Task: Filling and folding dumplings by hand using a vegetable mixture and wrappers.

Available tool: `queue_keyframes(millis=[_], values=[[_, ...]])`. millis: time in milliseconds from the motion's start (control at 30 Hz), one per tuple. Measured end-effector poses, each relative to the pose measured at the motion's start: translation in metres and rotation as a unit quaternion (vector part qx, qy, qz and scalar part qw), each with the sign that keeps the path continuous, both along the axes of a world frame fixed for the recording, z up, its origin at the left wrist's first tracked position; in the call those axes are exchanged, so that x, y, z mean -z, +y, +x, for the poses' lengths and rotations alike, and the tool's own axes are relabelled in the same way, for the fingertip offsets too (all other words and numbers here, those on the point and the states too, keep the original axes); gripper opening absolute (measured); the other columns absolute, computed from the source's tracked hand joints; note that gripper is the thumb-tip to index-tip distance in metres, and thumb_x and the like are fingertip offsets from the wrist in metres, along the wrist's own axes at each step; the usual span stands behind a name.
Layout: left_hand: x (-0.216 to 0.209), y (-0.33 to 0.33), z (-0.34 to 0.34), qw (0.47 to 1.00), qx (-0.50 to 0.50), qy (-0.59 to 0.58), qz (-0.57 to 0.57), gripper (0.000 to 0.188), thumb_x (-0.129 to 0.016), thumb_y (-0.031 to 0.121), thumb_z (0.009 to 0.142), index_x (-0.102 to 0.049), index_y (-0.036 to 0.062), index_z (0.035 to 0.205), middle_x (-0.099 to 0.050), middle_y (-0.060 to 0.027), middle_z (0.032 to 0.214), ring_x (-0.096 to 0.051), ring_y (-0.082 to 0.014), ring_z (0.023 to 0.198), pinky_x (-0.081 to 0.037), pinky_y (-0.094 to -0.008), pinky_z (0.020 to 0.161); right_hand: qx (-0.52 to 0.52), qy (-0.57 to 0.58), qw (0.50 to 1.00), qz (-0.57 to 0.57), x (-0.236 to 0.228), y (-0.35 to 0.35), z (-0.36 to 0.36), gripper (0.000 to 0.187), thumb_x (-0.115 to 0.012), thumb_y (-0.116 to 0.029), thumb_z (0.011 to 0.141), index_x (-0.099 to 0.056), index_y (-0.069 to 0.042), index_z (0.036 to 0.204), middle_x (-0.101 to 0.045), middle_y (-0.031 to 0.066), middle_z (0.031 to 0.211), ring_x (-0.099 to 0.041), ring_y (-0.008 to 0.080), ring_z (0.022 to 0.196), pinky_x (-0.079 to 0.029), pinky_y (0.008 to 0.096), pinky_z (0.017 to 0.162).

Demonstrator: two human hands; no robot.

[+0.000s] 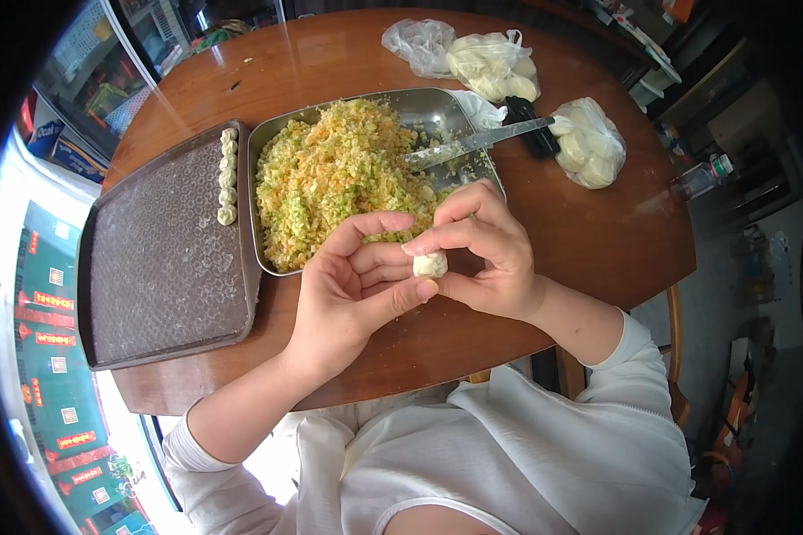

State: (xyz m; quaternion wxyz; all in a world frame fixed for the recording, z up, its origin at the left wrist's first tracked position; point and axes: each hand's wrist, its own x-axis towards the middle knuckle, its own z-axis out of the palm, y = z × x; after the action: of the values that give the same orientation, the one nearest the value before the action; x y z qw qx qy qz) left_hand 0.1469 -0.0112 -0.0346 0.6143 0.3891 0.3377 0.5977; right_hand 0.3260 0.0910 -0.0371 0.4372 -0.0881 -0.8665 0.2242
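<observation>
One small, rounded white dough dumpling (430,265) being held over the glossy brown wooden table (589,232)

Between the table's middle and its near edge, the left hand (343,276) is curling loosely, its thumb pressing the dumpling from below. The right hand (486,254) is closing narrowly around the same piece, its fingertips bearing on the top.

Toward the table's left edge, a dark brown, rectangular textured tray (161,267) is carrying a row of pale dumplings (227,178) along its right edge. Just beside it, a rectangular stainless-steel pan (428,107) is holding heaped yellow-green and orange chopped filling (339,178). A long, flat metal blade (486,143) is lying across the pan's right rim. Near the table's far-right edge, a clear plastic bag of pale dough pieces (589,143) is sitting.
</observation>
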Motion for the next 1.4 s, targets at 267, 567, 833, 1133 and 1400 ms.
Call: queue_keyframes(millis=[267,567,833,1133,1400], values=[[-0.001,-0.003,0.003,0.994,-0.072,0.064,0.060,0.048,-0.072,-0.011,0.083,-0.049,0.0004,0.123,-0.065,-0.0105,0.111,-0.066,-0.0158,0.103,-0.058,-0.0275,0.089,0.007,-0.016,1.000,-0.012,-0.003,-0.005,0.000,0.040,-0.081,-0.008,0.070,-0.070,-0.014,0.109,-0.057,0.0046,0.099,-0.053,0.0218,0.089,-0.045,0.0334,0.079],[0.000,-0.002,0.004,0.994,-0.074,0.070,0.045,0.046,-0.075,-0.010,0.080,-0.050,0.0011,0.117,-0.062,-0.0072,0.108,-0.067,-0.0148,0.100,-0.059,-0.0270,0.087,-0.005,-0.015,1.000,0.007,-0.001,-0.002,-0.001,0.040,-0.080,-0.006,0.069,-0.071,-0.015,0.107,-0.056,0.0037,0.098,-0.052,0.0201,0.088,-0.043,0.0325,0.078],[0.000,-0.001,0.003,0.994,-0.063,0.075,0.048,0.045,-0.075,-0.008,0.082,-0.050,-0.0001,0.118,-0.065,-0.0110,0.109,-0.067,-0.0143,0.099,-0.058,-0.0276,0.088,-0.009,-0.009,1.000,0.018,0.002,0.001,0.000,0.037,-0.083,-0.010,0.070,-0.070,-0.015,0.104,-0.056,0.0029,0.098,-0.052,0.0203,0.088,-0.043,0.0327,0.077],[-0.002,0.002,-0.008,0.999,-0.049,-0.017,-0.008,0.021,-0.059,0.005,0.098,-0.055,-0.0025,0.117,-0.068,-0.0119,0.105,-0.068,-0.0182,0.099,-0.059,-0.0314,0.087,0.019,0.005,0.999,-0.027,0.000,-0.004,-0.001,0.042,-0.085,-0.016,0.071,-0.068,-0.012,0.109,-0.059,0.0038,0.100,-0.054,0.0223,0.090,-0.043,0.0353,0.081],[-0.002,0.002,-0.007,0.999,-0.025,-0.027,-0.030,0.027,-0.055,0.018,0.103,-0.063,-0.0048,0.116,-0.069,-0.0139,0.106,-0.069,-0.0180,0.096,-0.059,-0.0311,0.086,0.015,-0.009,0.999,-0.027,-0.001,-0.003,0.001,0.044,-0.082,-0.020,0.075,-0.069,-0.011,0.116,-0.060,0.0046,0.100,-0.055,0.0223,0.090,-0.042,0.0350,0.083]])
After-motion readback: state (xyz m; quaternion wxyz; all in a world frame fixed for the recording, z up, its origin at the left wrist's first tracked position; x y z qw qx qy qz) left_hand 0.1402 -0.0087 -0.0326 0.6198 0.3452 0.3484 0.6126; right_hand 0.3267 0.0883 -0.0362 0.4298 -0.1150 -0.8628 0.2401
